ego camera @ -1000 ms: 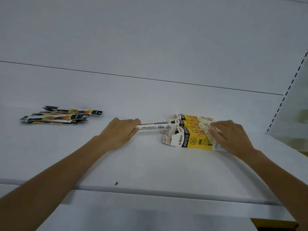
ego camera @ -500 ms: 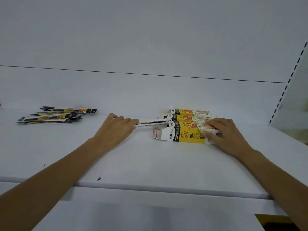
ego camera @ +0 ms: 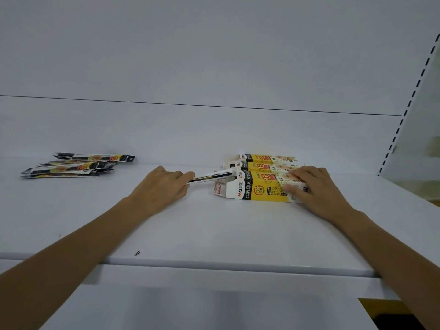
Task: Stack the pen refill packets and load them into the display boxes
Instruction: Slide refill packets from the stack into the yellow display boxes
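Three yellow, black and white display boxes lie side by side on the white shelf. My right hand grips the right end of the nearest display box, thumb on its front face. My left hand pinches a stack of pen refill packets by the left end; the stack's right end sits inside the open left mouth of that box. The two other boxes lie behind it. A loose pile of refill packets rests far to the left on the shelf.
The shelf's back panel rises just behind the boxes. A slotted upright stands at the right. The rounded front edge of the shelf runs under both forearms. A yellow object shows below at the lower right.
The held packet stack has slid rightward, deeper into the nearest box; my left hand followed it. The right hand kept hold of the box end. The view shifted slightly.
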The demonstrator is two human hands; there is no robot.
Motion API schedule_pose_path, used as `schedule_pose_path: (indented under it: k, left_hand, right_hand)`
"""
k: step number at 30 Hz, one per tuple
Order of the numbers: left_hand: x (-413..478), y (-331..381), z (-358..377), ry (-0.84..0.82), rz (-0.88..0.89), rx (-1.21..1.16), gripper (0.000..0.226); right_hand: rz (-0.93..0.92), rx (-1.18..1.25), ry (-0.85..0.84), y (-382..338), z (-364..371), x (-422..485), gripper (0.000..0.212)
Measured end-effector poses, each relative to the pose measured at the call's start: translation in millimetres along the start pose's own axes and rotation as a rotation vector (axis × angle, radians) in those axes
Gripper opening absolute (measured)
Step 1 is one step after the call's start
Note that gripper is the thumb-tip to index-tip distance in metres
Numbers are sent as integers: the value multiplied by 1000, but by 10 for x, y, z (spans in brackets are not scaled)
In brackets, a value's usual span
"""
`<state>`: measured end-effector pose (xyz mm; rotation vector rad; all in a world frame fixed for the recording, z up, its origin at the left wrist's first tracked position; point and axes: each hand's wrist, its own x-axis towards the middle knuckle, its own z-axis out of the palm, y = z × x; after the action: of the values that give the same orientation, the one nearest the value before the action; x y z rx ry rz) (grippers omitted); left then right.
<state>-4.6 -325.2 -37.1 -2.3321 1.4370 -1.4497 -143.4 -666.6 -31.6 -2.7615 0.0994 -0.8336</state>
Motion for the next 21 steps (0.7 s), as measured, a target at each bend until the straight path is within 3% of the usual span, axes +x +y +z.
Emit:
schedule_pose_path:
  k: [6,10,21]
  left_hand:
    - [-66,-46,22,-58,-8,-106,39]
    - [-46,-24,-40,-9,-42,-176,39]
    - [-52,-37,-84,0,-34,-148,38]
  right_hand:
    - [2,-11,-15,-25,-2,1,70]
    - [8,8,1,-30,-4,-4,54]
    - [18,6,-18,-39,-12,-5,59]
